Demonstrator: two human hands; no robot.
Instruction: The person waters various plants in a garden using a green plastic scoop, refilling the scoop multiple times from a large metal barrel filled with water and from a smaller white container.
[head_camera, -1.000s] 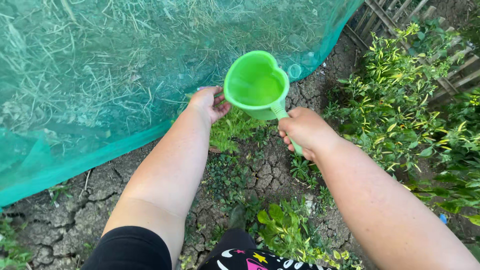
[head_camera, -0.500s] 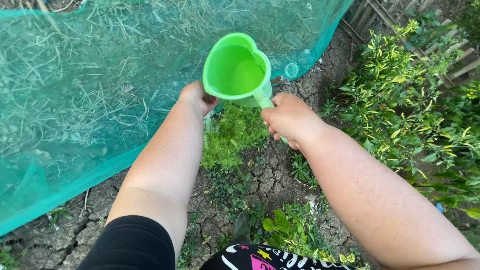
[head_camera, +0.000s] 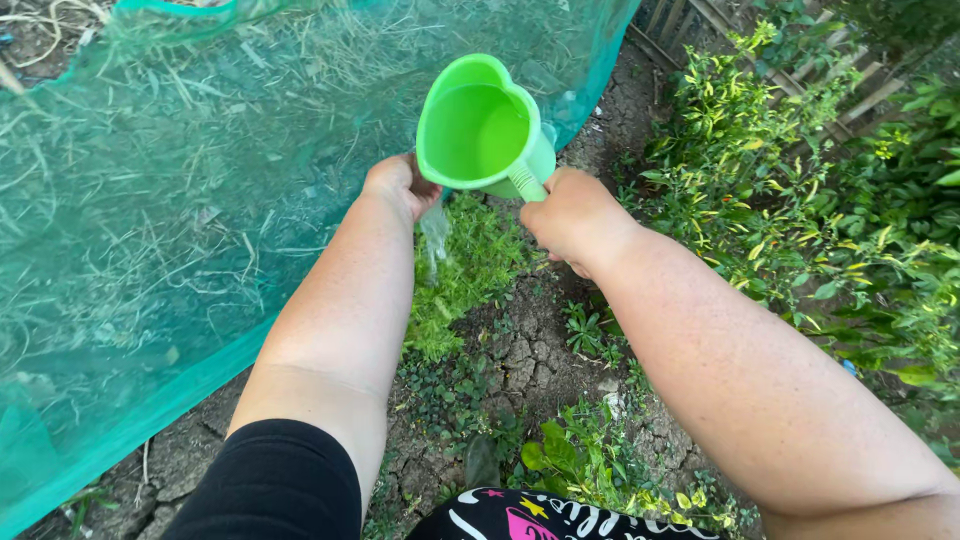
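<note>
A bright green heart-shaped water scoop (head_camera: 480, 130) with water in it hangs tilted over the ground. My right hand (head_camera: 570, 218) is closed around its ribbed handle. My left hand (head_camera: 398, 185) is cupped under the scoop's left rim, touching it. A thin stream of water (head_camera: 435, 235) falls from under my left hand onto a patch of small feathery green seedlings (head_camera: 465, 270).
Green mesh netting (head_camera: 200, 200) over dry straw fills the left side. Cracked dry soil (head_camera: 530, 350) lies below, with low weeds. Leafy green and yellow bushes (head_camera: 800, 200) stand at the right, wooden slats (head_camera: 870, 95) behind them. A dark patterned garment (head_camera: 520, 515) shows at the bottom edge.
The scoop and both hands have moved up and to the left, toward the netting. The scoop has tilted and water now falls onto the seedlings.
</note>
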